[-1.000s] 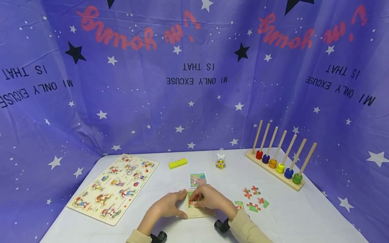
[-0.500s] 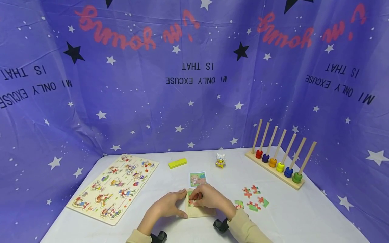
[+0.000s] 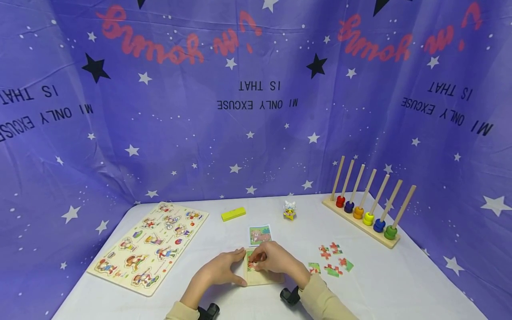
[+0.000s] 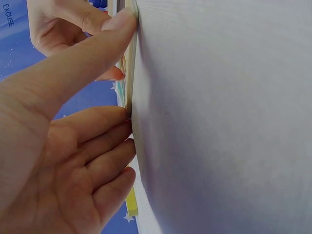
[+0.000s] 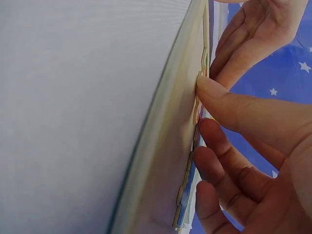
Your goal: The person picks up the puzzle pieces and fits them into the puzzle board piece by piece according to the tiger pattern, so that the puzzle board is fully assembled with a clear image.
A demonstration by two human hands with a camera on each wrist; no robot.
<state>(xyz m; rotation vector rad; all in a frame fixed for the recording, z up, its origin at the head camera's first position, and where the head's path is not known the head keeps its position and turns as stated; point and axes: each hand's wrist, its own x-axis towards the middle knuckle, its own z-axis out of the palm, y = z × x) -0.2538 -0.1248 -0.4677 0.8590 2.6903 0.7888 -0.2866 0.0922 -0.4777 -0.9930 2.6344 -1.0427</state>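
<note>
Left hand (image 3: 222,269) is resting at the nine o'clock edge of the tray (image 3: 262,279), thumb and straight fingers spreading wide and touching it. Right hand (image 3: 278,258) is arching in from four o'clock, thumb and fingertips narrowing and pinching a puzzle piece (image 5: 196,109) in the tray. Tray is lying flat between the hands, left side running roughly twelve to six; fingers are hiding the piece's long axis
</note>
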